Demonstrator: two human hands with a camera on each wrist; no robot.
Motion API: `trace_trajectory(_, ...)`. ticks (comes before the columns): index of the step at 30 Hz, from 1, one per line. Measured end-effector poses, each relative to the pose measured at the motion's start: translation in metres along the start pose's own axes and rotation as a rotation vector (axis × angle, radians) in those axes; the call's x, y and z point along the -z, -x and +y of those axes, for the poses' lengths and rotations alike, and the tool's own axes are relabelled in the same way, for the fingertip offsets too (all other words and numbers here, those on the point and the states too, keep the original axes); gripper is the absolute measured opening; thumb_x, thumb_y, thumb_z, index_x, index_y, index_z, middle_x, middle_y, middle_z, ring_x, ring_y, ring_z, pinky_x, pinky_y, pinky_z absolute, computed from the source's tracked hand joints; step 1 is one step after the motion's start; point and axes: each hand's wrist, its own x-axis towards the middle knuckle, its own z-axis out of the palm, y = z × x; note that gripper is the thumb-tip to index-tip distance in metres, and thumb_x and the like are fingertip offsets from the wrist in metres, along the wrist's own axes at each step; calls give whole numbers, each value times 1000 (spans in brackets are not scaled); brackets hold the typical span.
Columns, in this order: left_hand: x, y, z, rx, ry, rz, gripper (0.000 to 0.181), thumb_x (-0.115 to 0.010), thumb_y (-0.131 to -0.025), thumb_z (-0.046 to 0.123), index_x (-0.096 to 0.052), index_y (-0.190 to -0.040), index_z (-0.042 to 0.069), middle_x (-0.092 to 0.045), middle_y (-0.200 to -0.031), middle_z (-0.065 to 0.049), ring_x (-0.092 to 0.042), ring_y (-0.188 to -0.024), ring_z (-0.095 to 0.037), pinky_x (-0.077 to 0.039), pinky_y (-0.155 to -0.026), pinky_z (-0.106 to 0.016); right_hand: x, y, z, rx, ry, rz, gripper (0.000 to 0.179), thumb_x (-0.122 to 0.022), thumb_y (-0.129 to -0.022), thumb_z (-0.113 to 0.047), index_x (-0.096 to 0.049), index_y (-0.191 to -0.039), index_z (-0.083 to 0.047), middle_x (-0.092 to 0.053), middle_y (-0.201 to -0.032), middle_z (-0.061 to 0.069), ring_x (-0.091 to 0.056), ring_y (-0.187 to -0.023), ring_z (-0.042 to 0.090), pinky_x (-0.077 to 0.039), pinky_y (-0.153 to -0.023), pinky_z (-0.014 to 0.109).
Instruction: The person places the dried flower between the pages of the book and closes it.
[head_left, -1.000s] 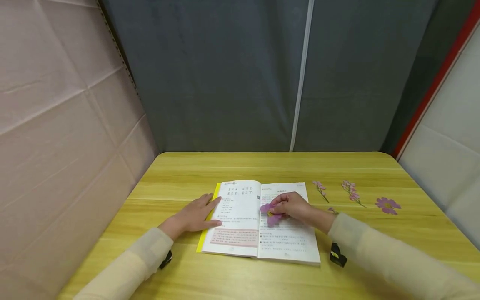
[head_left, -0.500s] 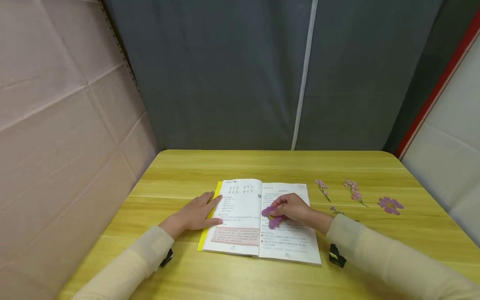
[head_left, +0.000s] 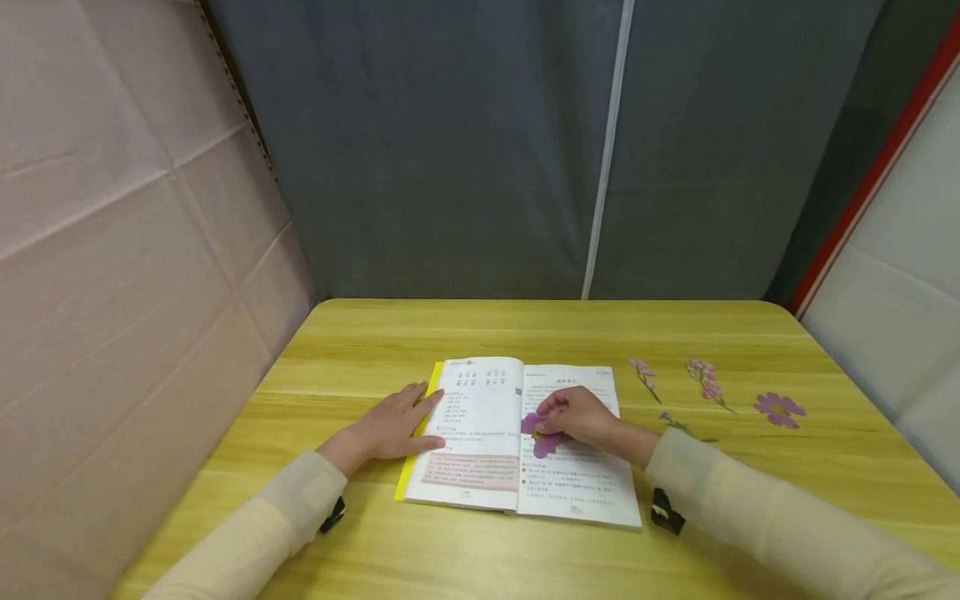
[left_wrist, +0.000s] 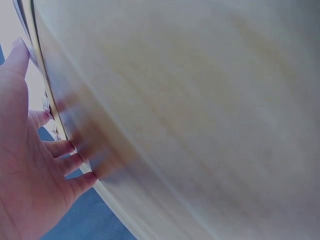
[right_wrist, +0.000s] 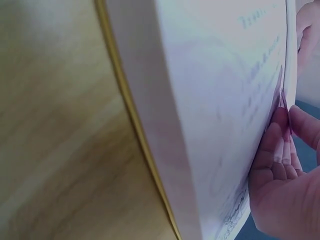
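Observation:
An open book point(head_left: 480, 425) with printed pages and a yellow cover edge lies on the wooden table. My left hand point(head_left: 390, 427) rests flat with spread fingers across the left page's outer edge; the left wrist view shows this hand point(left_wrist: 35, 160) at the book's side. Over the right page, close to the fold, my right hand point(head_left: 581, 417) pinches a purple flower point(head_left: 546, 446) between thumb and fingers. In the right wrist view that hand point(right_wrist: 282, 165) holds the thin flower point(right_wrist: 283, 100) edge-on, just at the page. Part of the flower is hidden behind the fingers.
Right of the book lie two pink flower sprigs point(head_left: 705, 383), point(head_left: 643, 377), a small purple sprig point(head_left: 675, 422) partly behind the sleeve, and another purple flower point(head_left: 780, 409). A dark curtain point(head_left: 450, 167) stands behind the table point(head_left: 360, 342).
The right hand has shifted only slightly, with the purple flower still pinched over the right page. The left hand stays on the left page. The small sprig near the right sleeve shows more.

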Motion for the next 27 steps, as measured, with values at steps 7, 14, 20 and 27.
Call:
trace_trajectory(7,1,1,1,6,15,-5,92,-43,-89,73,-19,-157,16,-17,-157,-22,-20,-143,-38,-23,-111,-52,0,1,-2,1,61,40,29,-82,-76,-4,-65,-100,0,-66,-74,4,-62,-63,12,-51,-56,25)
trace_trajectory(14,3,2,2,7,27,-9,91,-44,-90,71,-19,-157,15,-17,-158,-22,-18,-143,-38,-22,-112,-52,11,5,-6,101,153,53,40,-83,-75,-8,-62,-108,3,-65,-84,5,-60,-68,14,-50,-60,27)
trace_trajectory(20,3,2,2,6,28,-12,91,-44,-90,70,-18,-157,15,-16,-157,-22,-18,-144,-37,-21,-112,-52,30,3,-5,237,256,68,37,-80,-78,-4,-63,-109,6,-63,-90,8,-60,-79,17,-51,-73,31)
trace_trajectory(27,3,2,1,3,15,-5,91,-43,-90,72,-18,-157,15,-17,-158,-22,-18,-144,-37,-21,-112,-52,55,0,-5,421,539,181,38,-79,-81,-10,-64,-114,3,-65,-112,16,-60,-104,31,-47,-90,48)
